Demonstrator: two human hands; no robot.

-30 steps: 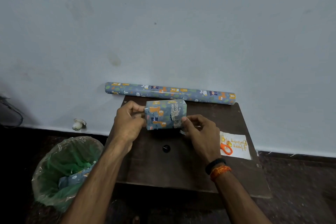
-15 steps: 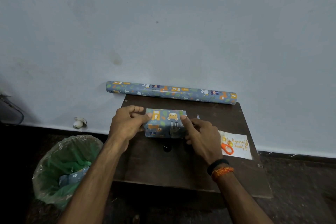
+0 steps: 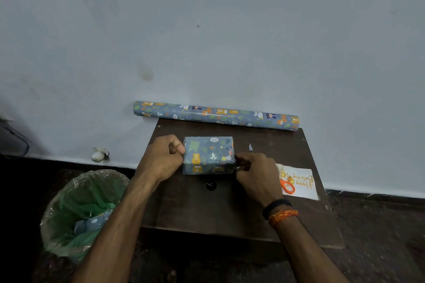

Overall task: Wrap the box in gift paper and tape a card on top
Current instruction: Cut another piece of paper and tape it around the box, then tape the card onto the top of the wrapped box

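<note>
turned flat since before, wrapped box (image 3: 208,155) gripped between left hand (image 3: 163,158) and right hand (image 3: 257,170) fingers curled on its ends; wrapping seems done; next, birthday card (image 3: 301,183) beyond right fingers, then tape.

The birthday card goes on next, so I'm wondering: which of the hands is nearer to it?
Right. The right hand is at the wrapped box's right end, just left of the birthday card. The left hand is at the box's far end, with the box between it and the card.
</note>
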